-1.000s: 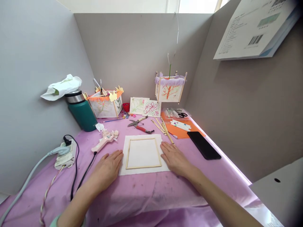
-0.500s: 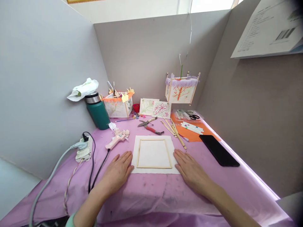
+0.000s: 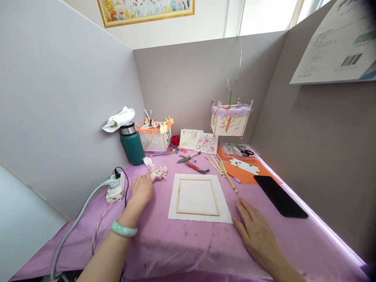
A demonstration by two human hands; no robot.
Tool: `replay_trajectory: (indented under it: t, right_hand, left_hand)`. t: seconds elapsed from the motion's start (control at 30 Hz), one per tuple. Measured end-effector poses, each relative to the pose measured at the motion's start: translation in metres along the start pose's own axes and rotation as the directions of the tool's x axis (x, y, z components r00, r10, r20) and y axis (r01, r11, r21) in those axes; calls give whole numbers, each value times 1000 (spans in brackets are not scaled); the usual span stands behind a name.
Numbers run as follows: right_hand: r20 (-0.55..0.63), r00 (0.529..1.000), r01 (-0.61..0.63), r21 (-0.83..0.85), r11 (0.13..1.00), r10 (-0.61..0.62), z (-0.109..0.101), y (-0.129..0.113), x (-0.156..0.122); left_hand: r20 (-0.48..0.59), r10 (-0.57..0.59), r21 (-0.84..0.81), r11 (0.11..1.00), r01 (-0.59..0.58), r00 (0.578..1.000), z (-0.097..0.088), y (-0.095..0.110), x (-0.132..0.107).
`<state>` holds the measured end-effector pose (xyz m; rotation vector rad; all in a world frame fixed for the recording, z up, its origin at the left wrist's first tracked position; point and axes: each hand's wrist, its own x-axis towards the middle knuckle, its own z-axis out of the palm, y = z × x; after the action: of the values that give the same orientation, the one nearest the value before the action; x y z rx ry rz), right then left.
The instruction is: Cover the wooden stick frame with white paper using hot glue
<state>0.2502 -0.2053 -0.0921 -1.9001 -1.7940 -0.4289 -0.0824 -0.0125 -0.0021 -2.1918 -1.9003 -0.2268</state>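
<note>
A white paper sheet (image 3: pixel 200 214) lies on the purple tablecloth with a square frame of thin wooden sticks (image 3: pixel 197 213) on it. My left hand (image 3: pixel 141 189) lies over the handle of the pink hot glue gun (image 3: pixel 158 171), fingers curled around it. Flat on the cloth, my right hand (image 3: pixel 256 230) rests with fingers stretched out, just right of the sheet's near corner and holding nothing.
A power strip (image 3: pixel 115 188) with cables sits at the left. Behind are a green flask (image 3: pixel 132 145), a paper lantern box with tools (image 3: pixel 155 137), red-handled cutters (image 3: pixel 192 161), loose sticks (image 3: pixel 221 167), markers on orange paper (image 3: pixel 243 167), a black phone (image 3: pixel 280 196), a hanging lantern (image 3: pixel 231 120).
My left hand left the sheet's left edge and reached left and forward onto the glue gun. My right hand slid back toward me. The view tilted up and shifted.
</note>
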Motion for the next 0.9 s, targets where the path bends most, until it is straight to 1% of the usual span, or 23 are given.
replay_trajectory:
  t: [0.07,0.13,0.2,0.27,0.33,0.37,0.43,0.47,0.5,0.53,0.57,0.6,0.67,0.7,0.73,0.77,0.8,0.83,0.87,0.9]
  right_hand:
    - [7,1000,-22,12,1000,22,-1,-1,0]
    - [12,999,-39,26,999,38,-1,-1,-1]
    - [16,999,-51,37,998,50,0,-1,-1]
    - [15,998,-59,49,997,58,0,0,-1]
    - [2,998,-61,75,995,61,-2,-1,0]
    - [-13,998,-59,100,993,60,-5,-2,1]
    - [-53,996,-55,189,981,66,-15,-11,2]
    - [-62,996,-52,258,965,70,-21,-18,1]
    - [-51,996,-53,346,937,75,-27,-28,1]
    - [-12,997,-62,449,892,76,-34,-40,0]
    - [58,996,-87,556,827,66,-40,-52,0]
    - [138,989,-134,655,744,57,-45,-65,-1]
    - [241,969,-231,805,546,55,-50,-88,0]
    - [272,960,-276,857,436,73,-51,-97,2]
    - [295,950,-312,889,335,103,-50,-104,4]
    - [318,938,-343,906,246,135,-49,-108,6]
    - [338,924,-367,914,175,177,-48,-110,9]
    - [351,912,-383,914,135,212,-46,-110,11]
    - [351,907,-388,911,138,233,-45,-108,13]
    - [324,916,-371,909,190,237,-44,-105,14]
  left_hand:
    - [-11,-8,-10,1000,8,1000,-3,-3,5]
    - [-56,-36,-67,997,32,998,-9,-10,9]
    - [-133,-88,-194,979,61,987,-20,-17,12]
    - [-174,-161,-380,921,85,971,-34,-20,9]
    - [-151,-195,-575,815,75,969,-49,-16,-3]
    - [-136,-184,-666,745,47,974,-56,-11,-12]
    - [-148,-113,-809,585,-55,983,-67,8,-39]
    - [-164,-75,-850,517,-102,984,-71,22,-55]
    - [-172,-16,-870,472,-144,985,-74,37,-73]
    - [-198,36,-870,453,-193,979,-75,54,-90]
    - [-235,88,-857,452,-249,968,-74,71,-107]
    - [-304,137,-833,442,-333,943,-72,89,-123]
    - [-448,222,-774,388,-500,866,-66,118,-148]
    - [-486,261,-755,356,-551,834,-63,129,-156]
    - [-477,302,-751,348,-562,825,-61,136,-161]
    - [-449,345,-759,340,-555,824,-62,139,-162]
    - [-398,403,-774,335,-538,824,-66,137,-159]
    - [-354,442,-779,349,-521,824,-72,131,-154]
    - [-330,465,-768,374,-520,821,-80,120,-147]
    - [-350,377,-722,475,-503,858,-90,106,-138]
